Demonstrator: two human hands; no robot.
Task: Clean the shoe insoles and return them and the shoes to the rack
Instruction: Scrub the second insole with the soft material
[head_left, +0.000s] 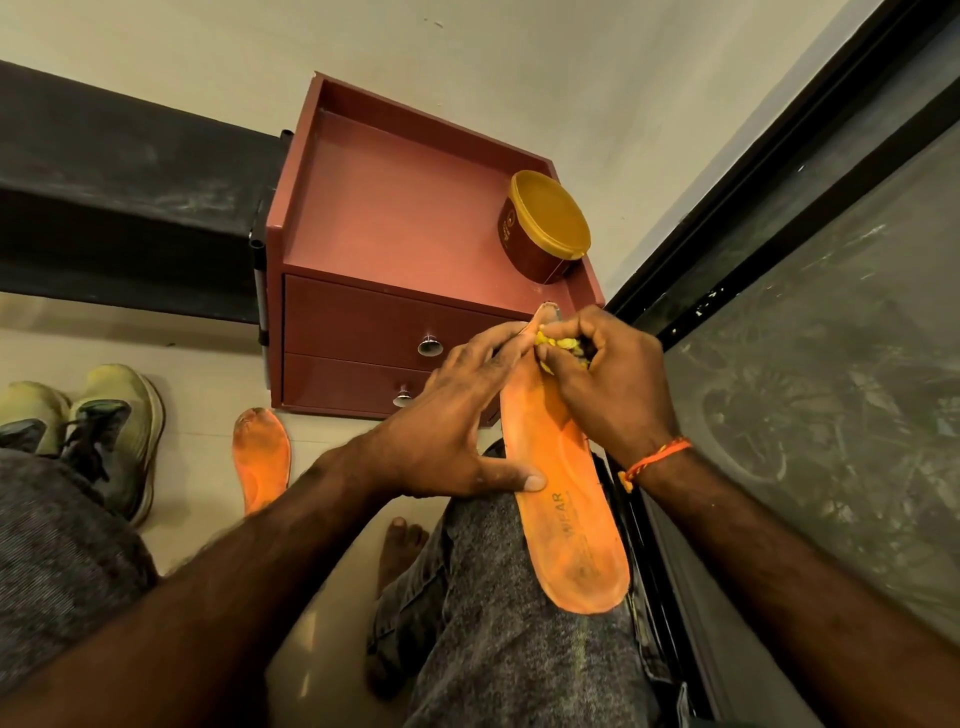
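An orange insole (569, 499) lies lengthwise on my right thigh, heel end toward me. My left hand (457, 415) holds it steady, thumb pressed on its middle and fingers stretched toward its toe. My right hand (602, 374) grips a crumpled yellow cloth (563, 345) against the toe end. A second orange insole (261, 462) lies on the floor near the drawers. Two yellow-green shoes (111, 421) stand on the floor at the left.
A maroon two-drawer unit (395, 218) stands ahead, with a brown tub with a yellow lid (545, 228) on its tray top. A dark shelf (119, 197) runs at the left. A black-framed glass door (810, 322) is close on the right.
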